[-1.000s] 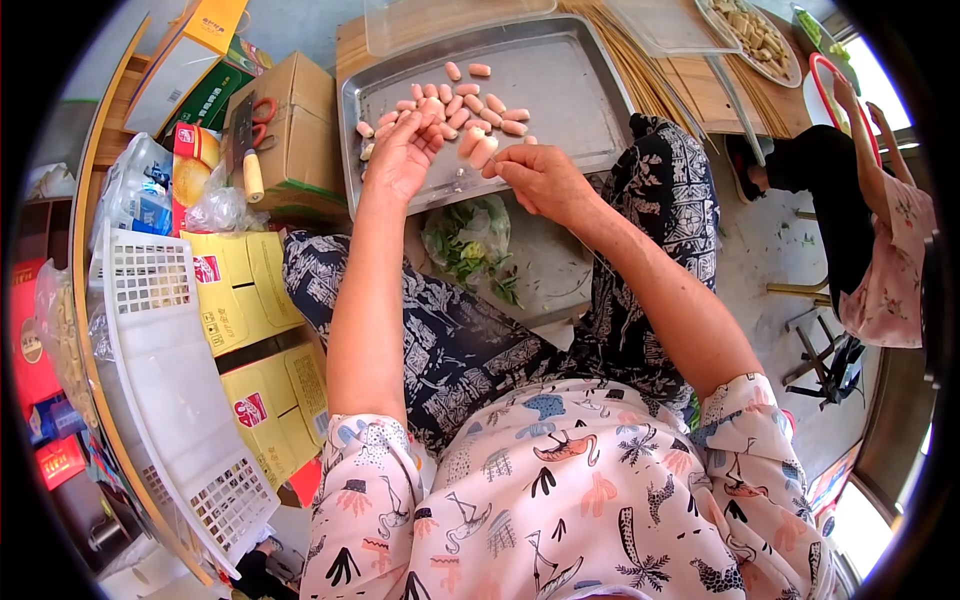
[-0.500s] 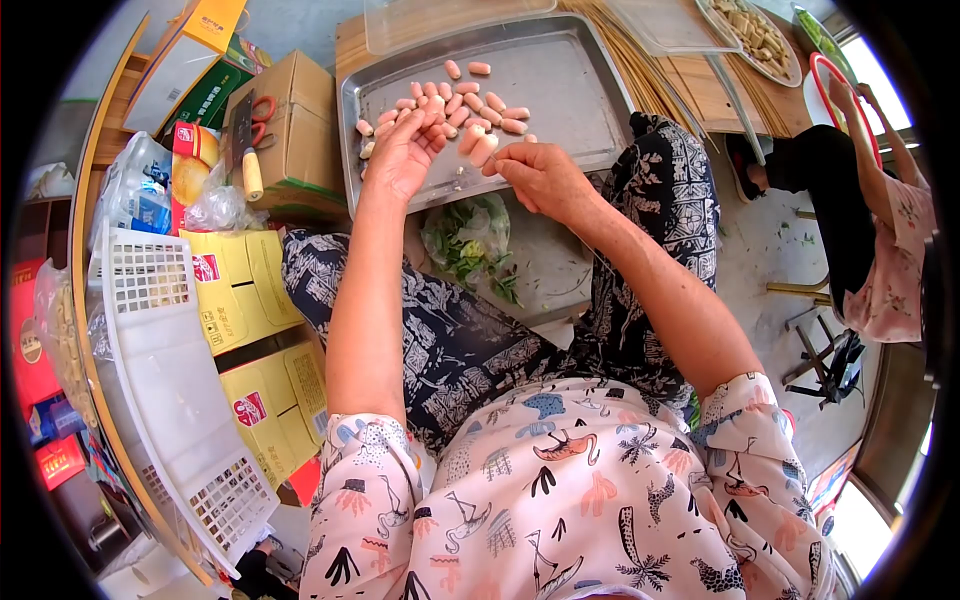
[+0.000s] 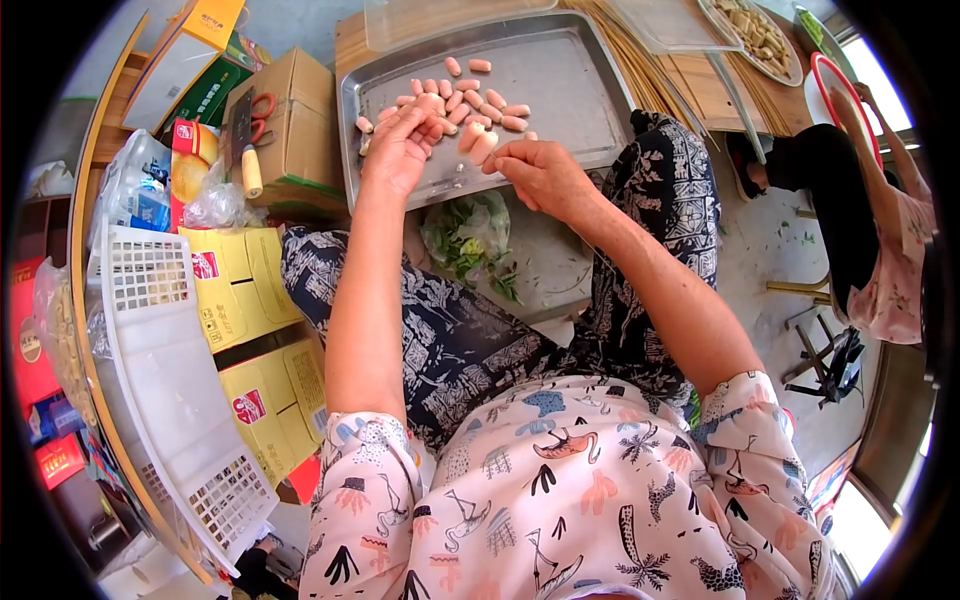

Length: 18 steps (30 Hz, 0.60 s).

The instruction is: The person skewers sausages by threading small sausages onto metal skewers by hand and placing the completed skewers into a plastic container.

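Observation:
Many small pink sausages (image 3: 467, 97) lie in a heap in a metal tray (image 3: 560, 70). Over the left part of the heap is my left hand (image 3: 402, 150), palm up, fingers curled and pinched around a small sausage at the fingertips, partly hidden. My right hand (image 3: 540, 172), closed in a pinch, is at the tray's near edge. From its fingertips stick out pale sausages (image 3: 481, 148) side by side on a thin skewer, of which hardly anything shows. White crumbs (image 3: 459, 184) lie on the tray below.
Thin bamboo sticks (image 3: 650, 75) lie right of the tray, near a plate of food pieces (image 3: 755, 40). A cardboard box (image 3: 295, 120), scissors (image 3: 262, 115) and a white plastic basket (image 3: 165, 370) stand left. A bag of greens (image 3: 470, 240) is below. Another person (image 3: 880, 230) sits at right.
Hardly anything differs. My left hand has shifted very slightly over the heap, and my right hand keeps the skewered sausages in almost the same place.

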Motion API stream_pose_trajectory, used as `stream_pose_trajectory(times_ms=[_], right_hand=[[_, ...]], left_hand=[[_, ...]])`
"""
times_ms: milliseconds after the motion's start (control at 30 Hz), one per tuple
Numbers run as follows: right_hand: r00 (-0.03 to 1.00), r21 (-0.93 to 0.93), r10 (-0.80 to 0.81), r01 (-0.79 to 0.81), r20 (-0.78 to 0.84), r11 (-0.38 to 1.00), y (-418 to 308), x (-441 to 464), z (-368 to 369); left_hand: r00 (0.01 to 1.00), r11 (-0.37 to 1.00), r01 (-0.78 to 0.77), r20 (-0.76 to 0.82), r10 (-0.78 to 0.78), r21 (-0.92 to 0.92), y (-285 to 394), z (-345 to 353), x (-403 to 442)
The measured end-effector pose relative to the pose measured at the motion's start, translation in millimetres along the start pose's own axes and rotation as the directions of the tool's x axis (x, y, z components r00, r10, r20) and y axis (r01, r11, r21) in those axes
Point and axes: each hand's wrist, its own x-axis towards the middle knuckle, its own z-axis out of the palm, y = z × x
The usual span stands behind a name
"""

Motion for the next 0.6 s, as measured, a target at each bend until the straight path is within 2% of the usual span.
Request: stream_pose_trajectory(times_ms=[67, 233, 600], right_hand=[[1.000, 0.003, -0.006, 0.006, 0.001, 1.000, 1.6, 0.9, 0.4], [1.000, -0.014, 0.003, -0.003, 0.000, 1.000, 0.1, 0.3, 0.7], [1.000, -0.006, 0.010, -0.010, 0.008, 1.000, -3.6, -0.9, 2.2]], left_hand=[[0.999, 0.999, 0.029, 0.029, -0.030, 0.043, -0.2, 0.1, -0.6], [0.997, 0.995, 0.018, -0.070, -0.025, -0.102, 1.1, 3.3, -5.8], [0.997, 0.998, 0.009, -0.077, -0.014, -0.069, -0.4, 0.3, -3.7]])
